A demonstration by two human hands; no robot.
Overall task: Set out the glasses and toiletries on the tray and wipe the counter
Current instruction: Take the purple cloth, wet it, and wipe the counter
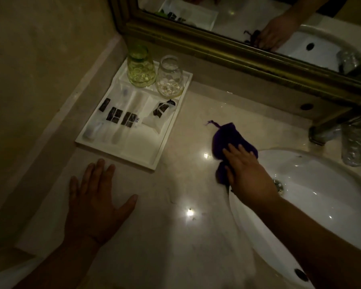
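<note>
Purple cloth [229, 140] down on the pale marble desk [175, 236], and the right hand [246, 174] is flat on top of it, fingers stretched out and pressing, right at the near-left rim of the white sink [321, 195]. Part of the cloth bunches under the palm, with a loose thread trailing off its far corner. Over to the left hand [96, 201] now: open wide, fingers spread, palm flat on the bare desk, holding nothing, just in front of the white tray [154, 161].

On the tray, things look set out. A green glass [141, 68] and a clear glass [169, 77] stand side by side in the far compartments, apparently mouth down. Nearer in, wrapped toiletries [121, 118] with dark labels lie in a row in the long slots, and a sachet [158, 117] sits in the right-hand compartment. The tray itself lies in the corner, close to the wall on the left.

Along the back runs a gold-framed mirror [238, 53], showing the reflection of the hand on the cloth. A tap [325, 130] stands behind the sink.
</note>
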